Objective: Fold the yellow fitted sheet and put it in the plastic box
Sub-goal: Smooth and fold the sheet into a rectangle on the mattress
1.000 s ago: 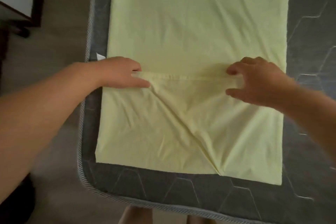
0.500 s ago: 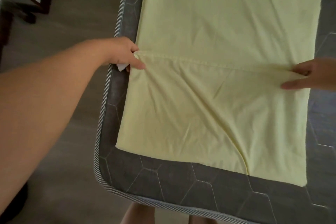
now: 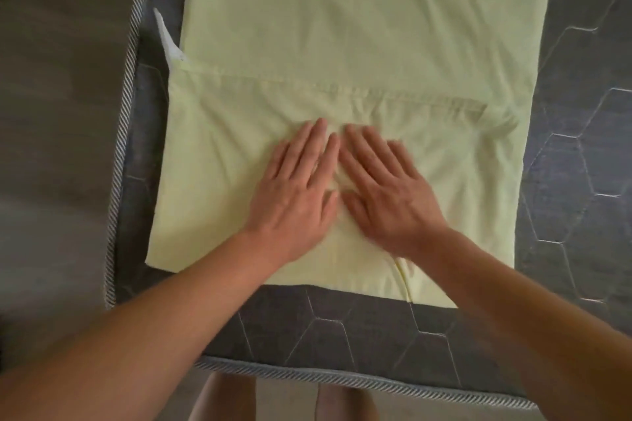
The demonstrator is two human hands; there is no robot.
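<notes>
Yellow sheet (image 3: 342,27) on mattress (image 3: 342,328); L hand (image 3: 297,191) & R hand (image 3: 386,191) flat, pressing it.

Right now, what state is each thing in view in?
yellow fitted sheet: partly folded, near end turned over, lying flat on the mattress, some wrinkles.
left hand: open, fingers straight, pressing on the sheet.
right hand: open, pressing on the sheet beside the left hand.
white tag: sticking out at the sheet's left edge.
</notes>
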